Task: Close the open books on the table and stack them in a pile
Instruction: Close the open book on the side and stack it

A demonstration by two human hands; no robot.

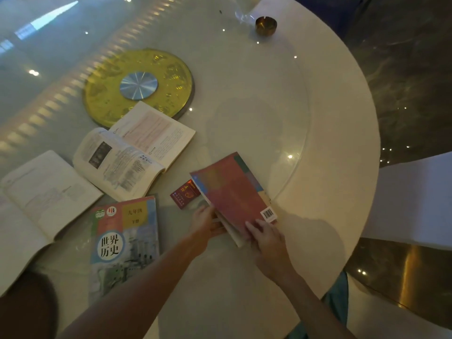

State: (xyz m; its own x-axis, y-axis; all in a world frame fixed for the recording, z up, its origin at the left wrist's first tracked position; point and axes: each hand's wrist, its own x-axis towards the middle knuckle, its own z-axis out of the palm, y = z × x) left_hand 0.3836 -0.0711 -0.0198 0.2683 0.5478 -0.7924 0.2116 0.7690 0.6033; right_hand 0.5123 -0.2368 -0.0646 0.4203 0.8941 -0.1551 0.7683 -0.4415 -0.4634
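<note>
A red-covered book lies back cover up near the glass turntable's right edge, almost closed, pages slightly fanned at its near end. My left hand grips its near left edge with fingers under the cover. My right hand presses on its near right corner by the barcode. A closed history textbook lies flat to the left. Beyond it an open book shows printed pages. Another open book lies at the far left.
A small red packet lies just left of the red book. A gold disc marks the centre of the round white table. A brass ashtray and a glass stand at the far side.
</note>
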